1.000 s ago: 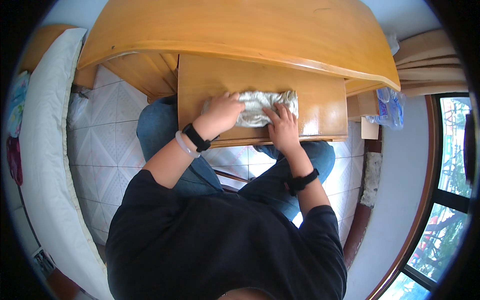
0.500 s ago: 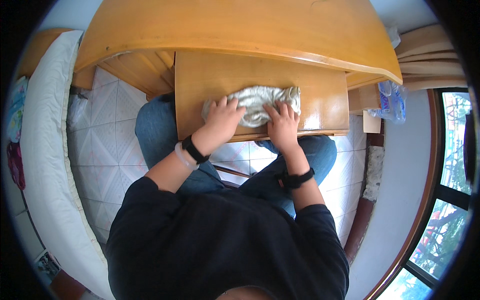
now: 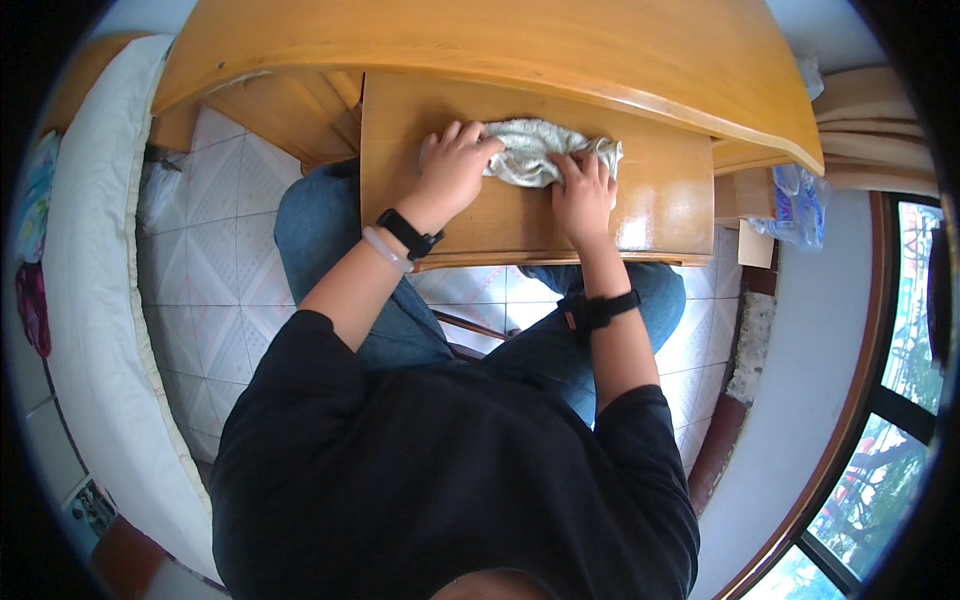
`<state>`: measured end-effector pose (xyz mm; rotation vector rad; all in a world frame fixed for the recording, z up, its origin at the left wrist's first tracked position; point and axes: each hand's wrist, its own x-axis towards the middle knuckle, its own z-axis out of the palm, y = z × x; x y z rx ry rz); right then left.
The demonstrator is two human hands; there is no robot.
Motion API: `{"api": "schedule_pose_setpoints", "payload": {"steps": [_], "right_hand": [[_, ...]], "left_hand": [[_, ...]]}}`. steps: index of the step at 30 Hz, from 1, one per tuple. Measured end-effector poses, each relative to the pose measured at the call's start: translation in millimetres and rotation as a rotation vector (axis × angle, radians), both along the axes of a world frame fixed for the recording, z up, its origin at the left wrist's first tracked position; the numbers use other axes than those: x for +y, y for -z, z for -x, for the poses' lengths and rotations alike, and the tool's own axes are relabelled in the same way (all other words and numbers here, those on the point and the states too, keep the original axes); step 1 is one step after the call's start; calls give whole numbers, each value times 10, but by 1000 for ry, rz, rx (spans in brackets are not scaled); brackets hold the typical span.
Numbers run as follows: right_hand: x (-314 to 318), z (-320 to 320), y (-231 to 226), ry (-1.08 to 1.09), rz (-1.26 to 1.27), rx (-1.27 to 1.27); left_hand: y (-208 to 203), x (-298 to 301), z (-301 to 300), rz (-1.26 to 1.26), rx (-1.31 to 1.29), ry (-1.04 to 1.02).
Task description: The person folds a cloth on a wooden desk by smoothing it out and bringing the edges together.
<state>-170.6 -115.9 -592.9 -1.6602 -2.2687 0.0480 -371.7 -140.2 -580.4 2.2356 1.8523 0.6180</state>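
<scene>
A crumpled pale grey-green cloth (image 3: pixel 530 155) lies bunched on a brown wooden pull-out board (image 3: pixel 660 205) below the desk top. My left hand (image 3: pixel 457 170) presses on the cloth's left end, its fingers bent over it. At the cloth's right part, my right hand (image 3: pixel 583 200) bears down with curled fingers gripping the fabric. Both hands cover some of the cloth, and the fingertips are partly sunk in its folds. Each wrist wears a black band, and the left one also has a pale bangle.
The curved wooden desk top (image 3: pixel 490 40) overhangs the board's far side. My knees in jeans (image 3: pixel 318 225) are at the board's near edge. A white padded mattress (image 3: pixel 100 260) runs along the left. A blue and clear plastic bag (image 3: pixel 800 210) hangs at the right, near a window (image 3: pixel 915 300).
Both hands have pushed the cloth away from me, from near the board's front edge toward the desk. The cloth looks more bunched between them. The view has shifted slightly.
</scene>
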Motion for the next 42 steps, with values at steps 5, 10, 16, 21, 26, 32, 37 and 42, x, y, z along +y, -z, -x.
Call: {"api": "schedule_pose_setpoints", "payload": {"steps": [5, 10, 16, 21, 26, 32, 37, 42], "right_hand": [[-97, 21, 48, 26, -56, -17], [-485, -58, -94, -115, 6, 22], [-859, -143, -162, -172, 57, 50], [-790, -129, -142, -155, 79, 66], [-814, -118, -181, -159, 63, 8], [-1527, 244, -525, -462, 267, 384], [-1906, 319, -242, -712, 1013, 193], [-1707, 419, -527, -920, 1183, 158]], "left_hand": [[28, -215, -163, 14, 27, -101], [-31, -679, -100, 191, -1, 44], [-47, -899, -21, 125, -30, 140], [-53, -792, 40, 182, -133, 190], [-64, -752, 82, 245, -188, 217], [-425, -721, 405, 464, -363, 261], [-893, -714, 913, 276, -143, 199], [-1265, -877, 1967, 328, -298, -38]]}}
